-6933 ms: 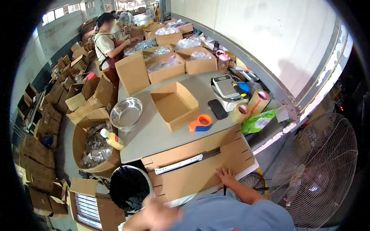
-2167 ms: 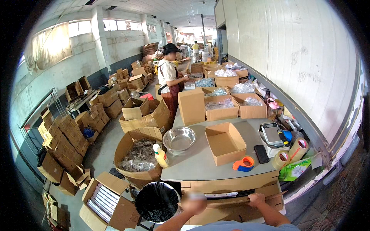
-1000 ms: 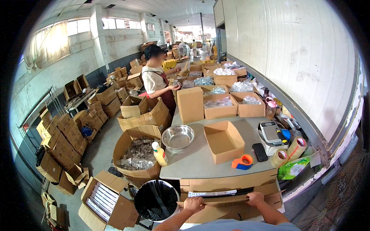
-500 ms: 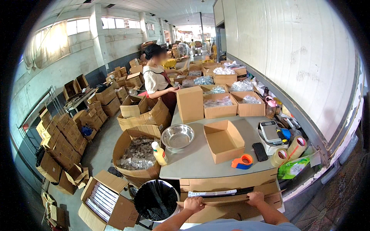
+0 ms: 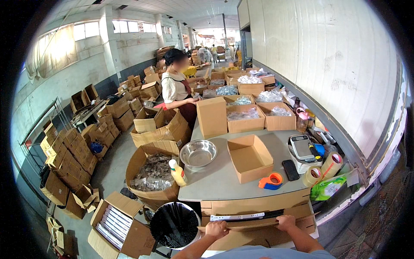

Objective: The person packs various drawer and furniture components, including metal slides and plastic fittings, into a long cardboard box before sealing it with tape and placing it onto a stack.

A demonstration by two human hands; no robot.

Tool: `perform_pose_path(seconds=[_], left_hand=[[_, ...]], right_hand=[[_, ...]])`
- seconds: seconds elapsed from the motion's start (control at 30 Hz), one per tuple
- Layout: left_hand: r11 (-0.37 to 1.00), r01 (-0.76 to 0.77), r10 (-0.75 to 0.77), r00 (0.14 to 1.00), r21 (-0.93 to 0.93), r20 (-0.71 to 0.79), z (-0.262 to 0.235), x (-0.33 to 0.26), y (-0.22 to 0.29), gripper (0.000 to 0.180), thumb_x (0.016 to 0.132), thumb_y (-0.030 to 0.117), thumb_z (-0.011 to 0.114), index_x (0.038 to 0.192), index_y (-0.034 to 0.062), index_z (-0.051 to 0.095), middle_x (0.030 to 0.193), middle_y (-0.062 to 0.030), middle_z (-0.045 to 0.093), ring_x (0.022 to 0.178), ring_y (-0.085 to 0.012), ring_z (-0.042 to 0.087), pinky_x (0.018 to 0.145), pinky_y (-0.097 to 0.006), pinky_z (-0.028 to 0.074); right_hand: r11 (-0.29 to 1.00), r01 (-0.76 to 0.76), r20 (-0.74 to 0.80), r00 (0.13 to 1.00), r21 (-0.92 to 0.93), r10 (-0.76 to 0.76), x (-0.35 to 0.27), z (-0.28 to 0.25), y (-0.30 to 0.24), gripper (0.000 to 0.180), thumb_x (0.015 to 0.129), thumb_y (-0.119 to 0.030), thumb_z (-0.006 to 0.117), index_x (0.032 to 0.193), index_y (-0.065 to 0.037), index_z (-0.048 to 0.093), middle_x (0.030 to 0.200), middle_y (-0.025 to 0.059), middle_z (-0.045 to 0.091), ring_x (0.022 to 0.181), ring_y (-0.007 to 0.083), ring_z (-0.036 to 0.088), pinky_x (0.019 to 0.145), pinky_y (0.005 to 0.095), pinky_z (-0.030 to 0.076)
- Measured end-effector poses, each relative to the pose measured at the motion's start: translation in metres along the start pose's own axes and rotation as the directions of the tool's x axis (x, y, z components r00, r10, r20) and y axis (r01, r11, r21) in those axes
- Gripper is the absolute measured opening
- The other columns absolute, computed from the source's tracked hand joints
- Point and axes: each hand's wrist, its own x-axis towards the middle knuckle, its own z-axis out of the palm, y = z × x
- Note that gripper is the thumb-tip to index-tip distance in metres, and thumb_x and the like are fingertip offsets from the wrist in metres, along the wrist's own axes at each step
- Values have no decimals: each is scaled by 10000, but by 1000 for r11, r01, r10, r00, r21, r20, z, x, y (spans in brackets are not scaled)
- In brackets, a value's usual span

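Both hands were on one piece of cardboard (image 5: 254, 236) at the near end of the table (image 5: 207, 185). Left hand (image 5: 217, 229): narrow, fingers curled over the raised near edge. Right hand (image 5: 286, 223): likewise, farther along it. Just behind that edge lay a white rail (image 5: 241, 216), dark strips (image 5: 274, 213) toward its right end.

Risks, my judgement: an uneven pull between the hands could have skewed the crease; tilting the cardboard could have slid the rail out of line; strips caught under the edge could have kept it from lying flat. The bucket (image 5: 193, 212), near the left hand, could have been knocked by a wide elbow.

Writing: the yellow bottle (image 5: 177, 173) bore a coloured label, the green packet (image 5: 328, 188) a printed front; both too small to read. No lettering made out on the cardboard.
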Motion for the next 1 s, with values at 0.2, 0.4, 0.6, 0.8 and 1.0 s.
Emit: perform_pose_path(seconds=[0.2, 0.4, 0.6, 0.8, 1.0], left_hand=[[1000, -9, 9, 999, 6, -31, -1, -1, 2, 339, 710, 411, 636, 887, 123, 613, 857, -57, 659, 790, -235, 645, 696, -390, 504], [1000, -9, 8, 999, -13, -43, 6, -1, -1, 342, 710, 414, 633, 898, 129, 617, 870, -57, 658, 811, -234, 643, 712, -391, 501], [1000, -9, 8, 999, -14, -46, 10, -1, -3, 342, 716, 411, 628, 915, 133, 621, 877, -60, 657, 822, -236, 643, 710, -391, 498], [1000, -23, 22, 998, -9, -60, 4, -2, 0, 346, 717, 412, 628, 913, 127, 620, 845, -64, 659, 809, -243, 644, 705, -398, 495], [1000, -7, 7, 1000, 16, -17, 6, -3, 0, 351, 723, 416, 619, 923, 128, 623, 859, -66, 663, 809, -242, 644, 712, -399, 496]], right_hand=[[1000, -4, -12, 1000, -23, 4, -3, -3, -2, 317, 675, -401, 678, 948, -241, 664, 970, 53, 674, 932, 253, 637, 776, 418, 499], [999, 34, -45, 998, 18, -33, 2, 11, 5, 339, 681, -420, 674, 961, -229, 665, 997, 49, 670, 938, 255, 633, 787, 410, 495], [1000, -3, -29, 1000, 3, 3, 0, 8, 2, 346, 691, -419, 670, 983, -235, 663, 1004, 35, 670, 945, 242, 632, 794, 405, 494], [997, 57, -71, 996, 60, -53, 3, 19, 8, 278, 661, -249, 634, 935, -208, 659, 943, 70, 673, 912, 284, 639, 760, 453, 494], [997, 39, -34, 999, 71, -37, -8, 0, -1, 268, 690, -283, 632, 943, -197, 659, 988, 72, 665, 949, 277, 630, 797, 446, 492]])
